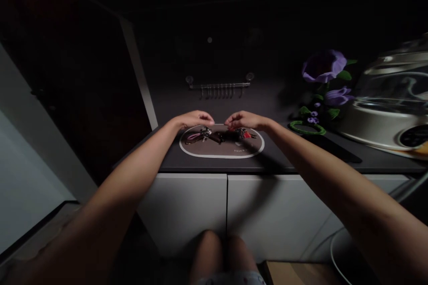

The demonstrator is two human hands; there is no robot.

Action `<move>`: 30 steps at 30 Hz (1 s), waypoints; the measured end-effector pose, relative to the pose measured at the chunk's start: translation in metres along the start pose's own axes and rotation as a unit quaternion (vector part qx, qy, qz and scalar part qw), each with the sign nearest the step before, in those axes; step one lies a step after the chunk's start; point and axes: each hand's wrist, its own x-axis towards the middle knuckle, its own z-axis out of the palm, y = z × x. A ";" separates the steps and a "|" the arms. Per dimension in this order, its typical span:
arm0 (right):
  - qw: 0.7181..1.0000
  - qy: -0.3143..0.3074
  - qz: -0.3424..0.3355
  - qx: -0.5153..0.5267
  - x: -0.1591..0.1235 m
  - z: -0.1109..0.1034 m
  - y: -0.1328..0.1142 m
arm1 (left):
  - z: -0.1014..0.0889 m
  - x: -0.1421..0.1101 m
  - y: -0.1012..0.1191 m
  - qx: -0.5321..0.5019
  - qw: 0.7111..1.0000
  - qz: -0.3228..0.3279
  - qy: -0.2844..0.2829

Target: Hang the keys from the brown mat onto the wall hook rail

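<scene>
An oval brown mat with a white rim lies on the dark countertop. On it rest a key bunch with a pink tag, a dark bunch in the middle and a bunch with a red fob. My left hand hovers over the mat's far left edge, fingers loosely curved, just above the pink-tagged bunch. My right hand is over the far right part, its fingertips pinched down at a small reddish piece at the end of the middle bunch.
A wall rail with small hooks hangs behind the mat. Purple artificial flowers and a green ring stand to the right, beside a large lidded cooker. White cabinet doors are below; my knees touch them.
</scene>
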 end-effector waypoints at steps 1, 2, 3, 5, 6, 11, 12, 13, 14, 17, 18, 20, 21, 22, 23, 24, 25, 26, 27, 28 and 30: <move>0.997 -0.039 -0.009 0.063 0.000 0.002 -0.008 | 0.001 -0.001 0.005 -0.059 0.998 0.018 0.010; 0.992 -0.051 -0.018 0.117 0.000 0.005 -0.014 | 0.003 -0.002 0.008 -0.125 0.991 0.041 0.035; 0.985 -0.052 -0.019 0.165 0.000 0.009 -0.018 | 0.006 -0.003 0.008 -0.181 0.980 0.057 0.058; 0.972 -0.024 -0.007 0.235 0.000 0.020 -0.018 | 0.015 -0.005 0.003 -0.267 0.959 0.048 0.082; 0.965 -0.008 0.004 0.261 0.000 0.027 -0.014 | 0.021 -0.006 -0.003 -0.296 0.951 0.027 0.090; 0.940 -0.008 0.028 0.341 -0.002 0.059 0.022 | 0.051 -0.013 -0.042 -0.390 0.918 -0.041 0.069; 0.936 -0.006 0.026 0.351 -0.003 0.063 0.028 | 0.055 -0.014 -0.048 -0.401 0.913 -0.045 0.066; 0.933 -0.002 0.023 0.360 -0.004 0.066 0.033 | 0.057 -0.014 -0.054 -0.410 0.908 -0.044 0.068; 0.930 -0.001 0.021 0.367 -0.005 0.068 0.035 | 0.059 -0.014 -0.057 -0.418 0.905 -0.042 0.069; 0.924 -0.009 0.015 0.383 -0.007 0.069 0.037 | 0.059 -0.013 -0.062 -0.431 0.899 -0.034 0.071; 0.923 -0.011 0.015 0.384 -0.007 0.069 0.036 | 0.059 -0.013 -0.063 -0.433 0.898 -0.033 0.067; 0.924 -0.007 0.018 0.382 -0.006 0.068 0.035 | 0.058 -0.013 -0.062 -0.436 0.898 -0.029 0.056; 0.925 -0.003 0.021 0.381 -0.006 0.068 0.035 | 0.059 -0.013 -0.061 -0.437 0.898 -0.028 0.052; 0.925 -0.002 0.024 0.380 -0.005 0.068 0.035 | 0.059 -0.014 -0.060 -0.436 0.898 -0.030 0.049; 0.924 -0.004 0.026 0.381 -0.005 0.068 0.035 | 0.059 -0.014 -0.059 -0.433 0.899 -0.034 0.048; 0.923 -0.006 0.027 0.383 -0.004 0.068 0.034 | 0.058 -0.013 -0.058 -0.428 0.902 -0.041 0.048; 0.922 -0.007 0.026 0.386 -0.002 0.068 0.033 | 0.057 -0.013 -0.056 -0.421 0.905 -0.046 0.049; 0.921 -0.004 0.025 0.388 0.000 0.067 0.031 | 0.055 -0.012 -0.054 -0.412 0.908 -0.048 0.052; 0.922 0.005 0.021 0.387 0.002 0.066 0.029 | 0.053 -0.010 -0.051 -0.402 0.913 -0.044 0.059; 0.924 0.019 0.016 0.383 0.006 0.065 0.026 | 0.050 -0.008 -0.049 -0.390 0.918 -0.034 0.072; 0.930 0.065 -0.002 0.361 0.015 0.063 0.019 | 0.042 -0.002 -0.043 -0.350 0.928 0.000 0.124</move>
